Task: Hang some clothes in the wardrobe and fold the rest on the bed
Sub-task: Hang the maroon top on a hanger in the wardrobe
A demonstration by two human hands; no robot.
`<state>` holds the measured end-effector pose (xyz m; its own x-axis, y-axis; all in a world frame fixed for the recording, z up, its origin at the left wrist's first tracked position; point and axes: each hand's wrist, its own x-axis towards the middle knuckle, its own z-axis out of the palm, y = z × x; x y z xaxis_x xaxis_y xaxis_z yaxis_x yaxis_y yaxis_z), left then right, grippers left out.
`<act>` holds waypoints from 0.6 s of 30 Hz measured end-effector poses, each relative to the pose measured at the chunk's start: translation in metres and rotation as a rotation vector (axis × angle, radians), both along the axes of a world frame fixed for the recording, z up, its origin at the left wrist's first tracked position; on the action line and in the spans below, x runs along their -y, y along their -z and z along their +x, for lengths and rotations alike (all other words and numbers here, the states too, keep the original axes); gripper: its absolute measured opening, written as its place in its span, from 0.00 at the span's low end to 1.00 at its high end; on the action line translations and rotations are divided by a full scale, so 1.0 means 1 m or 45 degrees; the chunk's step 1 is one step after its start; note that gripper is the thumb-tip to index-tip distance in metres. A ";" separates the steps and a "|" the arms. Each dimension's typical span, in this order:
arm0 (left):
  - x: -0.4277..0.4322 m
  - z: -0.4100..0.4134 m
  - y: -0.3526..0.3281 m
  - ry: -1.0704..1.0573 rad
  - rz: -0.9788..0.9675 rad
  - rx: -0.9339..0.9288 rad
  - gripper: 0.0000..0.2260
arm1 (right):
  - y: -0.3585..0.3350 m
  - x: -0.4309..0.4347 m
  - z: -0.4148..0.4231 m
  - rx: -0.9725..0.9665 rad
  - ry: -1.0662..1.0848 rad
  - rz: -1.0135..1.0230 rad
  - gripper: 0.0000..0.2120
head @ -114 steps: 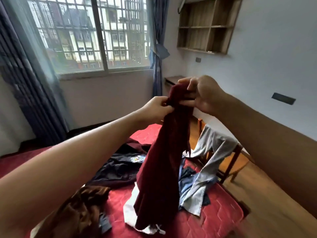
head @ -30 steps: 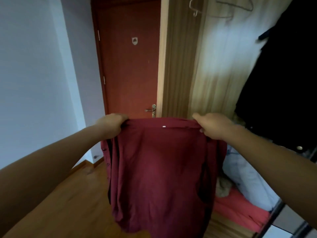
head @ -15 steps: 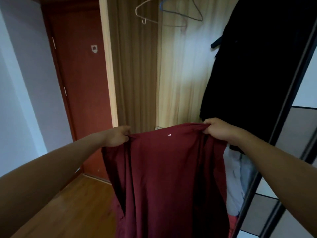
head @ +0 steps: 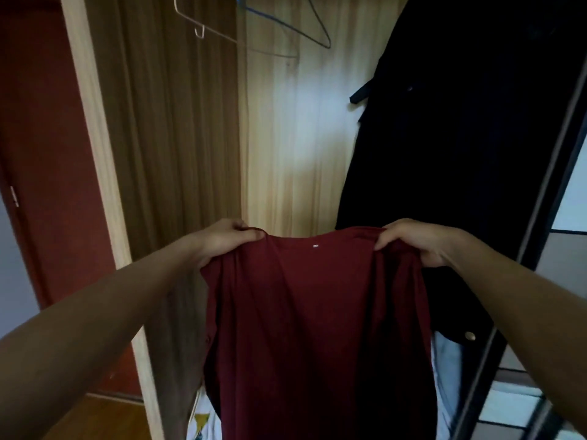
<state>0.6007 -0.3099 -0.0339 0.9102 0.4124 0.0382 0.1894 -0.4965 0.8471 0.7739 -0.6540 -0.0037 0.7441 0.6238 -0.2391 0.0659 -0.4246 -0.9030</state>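
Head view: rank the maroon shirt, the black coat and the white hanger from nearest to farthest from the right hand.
1. The maroon shirt: gripped at its top edge by the right hand.
2. The black coat: hanging just behind the hand, on the right.
3. The white hanger: high up, at the upper left.

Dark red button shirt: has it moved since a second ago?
Yes. The dark red shirt has moved right, from before the red door to the open wooden wardrobe, beside the hanging black coat.
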 end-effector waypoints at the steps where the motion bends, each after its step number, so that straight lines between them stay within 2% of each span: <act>1: -0.007 0.013 -0.004 0.000 0.043 0.032 0.16 | -0.004 -0.006 0.011 0.018 0.040 -0.016 0.15; 3: -0.022 0.040 -0.011 -0.011 0.126 0.099 0.15 | -0.011 -0.022 0.030 0.162 0.189 -0.038 0.10; 6: -0.041 0.078 -0.021 -0.019 0.273 0.191 0.16 | -0.018 -0.054 0.058 0.782 0.363 -0.213 0.02; 8: -0.056 0.100 -0.026 -0.045 0.374 0.229 0.16 | -0.018 -0.080 0.071 1.070 0.373 -0.316 0.03; 12: -0.086 0.140 -0.042 -0.070 0.430 0.325 0.13 | -0.026 -0.119 0.105 1.202 0.423 -0.315 0.08; 15: -0.107 0.164 -0.064 -0.090 0.352 0.484 0.14 | -0.047 -0.141 0.125 1.456 0.630 -0.111 0.10; 18: -0.119 0.181 -0.063 -0.094 0.271 0.540 0.15 | -0.048 -0.162 0.139 1.558 0.659 0.019 0.12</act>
